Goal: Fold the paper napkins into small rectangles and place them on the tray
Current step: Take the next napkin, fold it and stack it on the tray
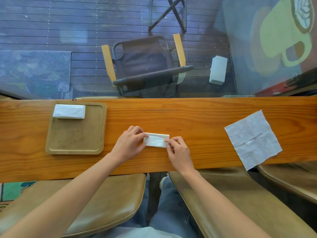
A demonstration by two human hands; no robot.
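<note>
I pinch the folded napkin (156, 140) at both ends: my left hand (129, 144) curls its fingers (139, 130) round the left end, my right hand (178, 152) nips the right corner. It lies flat on the desk (197, 117) between my hands. Left of my fingers sits the wooden tray (77, 134), a stack of folded napkins (69, 111) at its far edge. To my right lies an unfolded napkin (253, 140).

Left hand (129, 143): lying palm down, fingers curling inward — fingertips and thumb pinching.
Right hand (179, 151): lying palm down, thumb and forefinger pinching — other fingers bending.
Forearms: both bare, reaching forward, converging toward the middle.
</note>
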